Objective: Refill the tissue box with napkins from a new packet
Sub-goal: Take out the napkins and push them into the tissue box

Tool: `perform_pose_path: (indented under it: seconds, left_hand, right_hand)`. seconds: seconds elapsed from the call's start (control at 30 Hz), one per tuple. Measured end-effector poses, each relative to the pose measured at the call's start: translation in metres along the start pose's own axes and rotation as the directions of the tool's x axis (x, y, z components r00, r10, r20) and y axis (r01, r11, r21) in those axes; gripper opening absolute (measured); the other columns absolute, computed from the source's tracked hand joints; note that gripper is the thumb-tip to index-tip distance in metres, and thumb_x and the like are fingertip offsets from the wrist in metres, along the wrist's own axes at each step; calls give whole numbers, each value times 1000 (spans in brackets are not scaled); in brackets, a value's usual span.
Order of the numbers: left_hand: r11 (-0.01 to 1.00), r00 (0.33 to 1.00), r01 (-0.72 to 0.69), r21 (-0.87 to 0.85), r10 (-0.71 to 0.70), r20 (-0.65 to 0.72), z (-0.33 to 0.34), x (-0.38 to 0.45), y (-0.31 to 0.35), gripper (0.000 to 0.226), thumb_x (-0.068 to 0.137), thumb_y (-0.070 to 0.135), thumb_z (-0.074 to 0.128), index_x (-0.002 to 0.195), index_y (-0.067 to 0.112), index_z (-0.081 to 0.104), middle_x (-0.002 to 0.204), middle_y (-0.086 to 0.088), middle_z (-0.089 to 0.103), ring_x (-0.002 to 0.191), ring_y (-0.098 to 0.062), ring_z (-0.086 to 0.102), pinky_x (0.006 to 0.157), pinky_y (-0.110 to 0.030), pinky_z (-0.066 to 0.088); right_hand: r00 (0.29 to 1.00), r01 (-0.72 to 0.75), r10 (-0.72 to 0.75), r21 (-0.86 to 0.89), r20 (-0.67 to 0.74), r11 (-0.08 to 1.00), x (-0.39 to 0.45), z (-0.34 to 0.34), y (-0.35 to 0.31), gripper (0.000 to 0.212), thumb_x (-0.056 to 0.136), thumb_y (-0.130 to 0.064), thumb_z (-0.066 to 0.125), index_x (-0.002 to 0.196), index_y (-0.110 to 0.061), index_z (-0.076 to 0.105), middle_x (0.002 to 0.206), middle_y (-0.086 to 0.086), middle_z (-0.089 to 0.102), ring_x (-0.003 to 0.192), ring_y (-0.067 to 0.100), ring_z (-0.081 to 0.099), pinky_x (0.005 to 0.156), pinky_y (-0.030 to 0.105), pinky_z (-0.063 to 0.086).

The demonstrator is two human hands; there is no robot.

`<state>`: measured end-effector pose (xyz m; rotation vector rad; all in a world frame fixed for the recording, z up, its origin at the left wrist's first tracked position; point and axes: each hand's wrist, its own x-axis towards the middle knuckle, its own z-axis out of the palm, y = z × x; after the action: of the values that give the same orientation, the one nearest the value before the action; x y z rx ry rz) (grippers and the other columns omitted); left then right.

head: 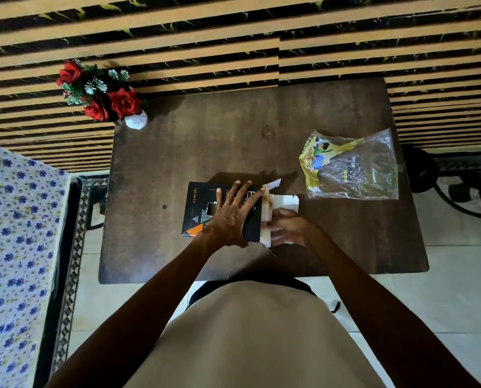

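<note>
A black tissue box (197, 208) with orange and grey triangles lies flat near the front middle of the dark wooden table (233, 141). My left hand (233, 217) presses flat on its top, fingers spread. The box's right end is open, with pale flaps (288, 201) folded out. My right hand (288, 228) is at that open end, fingers against a stack of white napkins (266, 217) that sits partly inside the box. The clear and yellow plastic packet (354, 166) lies to the right, looking flat and empty.
A white vase with red roses (105, 99) stands at the table's far left corner. A bed with a blue-flowered sheet (12, 247) is at the left. A striped wall runs behind the table. A dark fan base (458, 186) sits on the floor at the right.
</note>
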<state>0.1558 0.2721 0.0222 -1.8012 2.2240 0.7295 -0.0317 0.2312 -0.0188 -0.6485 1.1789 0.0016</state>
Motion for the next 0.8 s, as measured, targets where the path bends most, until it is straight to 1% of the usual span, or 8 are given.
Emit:
perform_pose_path:
  seconds: [0.07,0.17,0.37,0.43,0.53,0.63,0.73,0.8]
  left_hand:
    - [1000,1000,2,2,-2,5,-1,0,0,144,45,52,89,152,29,-5,162,-9,0,149,-35,-9,112,-69,-3]
    - [1000,1000,5,14,-6,18,-2,0,1,142,47,52,89,152,29,-5,162,-9,0,148,-35,-10,111,-68,-5]
    - [1000,1000,-4,5,4,10,-2,-1,2,141,49,51,89,152,31,-5,162,-9,-3,148,-35,-12,111,-68,-6]
    - [1000,1000,-7,-8,7,19,-3,-2,3,140,50,54,87,152,30,-5,162,-9,-3,148,-35,-12,111,-67,-7]
    - [1000,1000,1,1,-1,19,-3,-1,3,139,51,53,87,152,29,-5,162,-9,-3,148,-35,-12,112,-70,-5]
    - [1000,1000,1,17,-1,24,-4,-2,2,142,49,52,88,152,29,-7,162,-9,-3,148,-36,-12,113,-70,-2]
    - [999,1000,-1,33,0,26,-5,-2,2,144,48,52,88,151,31,-10,162,-9,-4,148,-36,-12,113,-69,-3]
    - [999,999,4,40,-6,41,-7,-4,4,143,49,52,88,151,32,-11,162,-9,-5,148,-35,-12,113,-68,-3]
  right_hand:
    - [998,-58,59,-68,11,996,-1,1,6,56,80,-5,74,127,-15,47,118,19,64,96,36,68,77,47,59]
    - [997,-37,31,-75,-71,996,2,7,6,65,76,2,76,130,-15,45,119,19,63,95,37,69,82,50,58]
    - [954,112,-161,-197,-253,974,0,30,7,60,76,1,69,131,-11,49,119,20,63,101,38,67,75,45,60]
    - [938,149,-203,-201,-282,968,-3,36,10,60,78,0,68,132,-13,47,122,17,62,104,36,65,79,44,58]
    - [946,161,-192,-138,-260,977,-9,35,16,63,78,0,70,135,-14,45,124,17,60,104,34,64,84,45,56]
    - [981,114,-119,-39,-155,993,-14,28,20,59,79,5,71,128,-13,46,130,18,55,106,33,61,91,48,54]
    - [989,52,-63,-89,-132,995,-13,27,8,62,74,10,74,124,-12,44,134,15,49,118,36,54,94,45,54]
    - [978,39,-86,-240,-189,970,-12,32,2,68,72,4,77,127,-13,41,127,8,49,119,31,52,93,39,53]
